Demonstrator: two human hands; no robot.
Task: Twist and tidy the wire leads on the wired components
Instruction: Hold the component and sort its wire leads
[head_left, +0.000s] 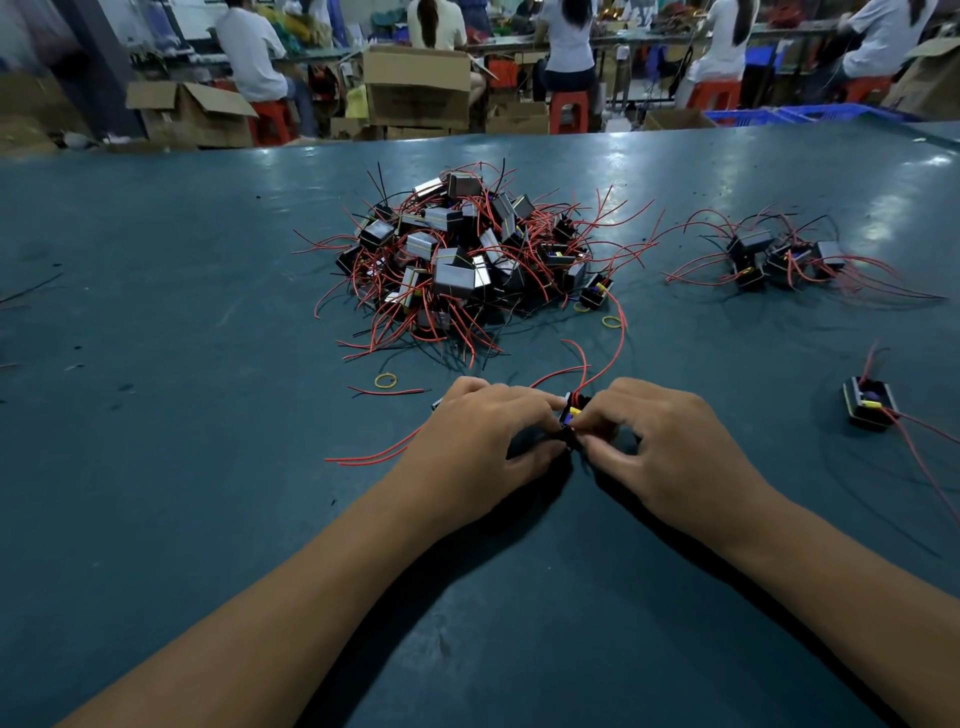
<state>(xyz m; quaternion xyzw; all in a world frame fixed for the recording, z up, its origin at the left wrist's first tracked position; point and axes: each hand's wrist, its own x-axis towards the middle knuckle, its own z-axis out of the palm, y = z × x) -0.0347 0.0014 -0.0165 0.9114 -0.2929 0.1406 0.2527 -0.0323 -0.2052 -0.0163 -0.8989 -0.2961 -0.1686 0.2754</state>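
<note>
While the left hand (483, 441) curls round a small black part (573, 415) to steady it, the right hand (670, 441) pinches its leads close at the body, probably so a twist starts tight; the part sits between both sets of fingers (597, 441), low over the bench (182, 312). Beyond the fingertips lies the pile (457, 260), with open bench on either side and toward the wrists, and the near edge is out of view.

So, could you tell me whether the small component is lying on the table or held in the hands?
Held: the left hand and right hand pinch the small component between their fingertips.
</note>
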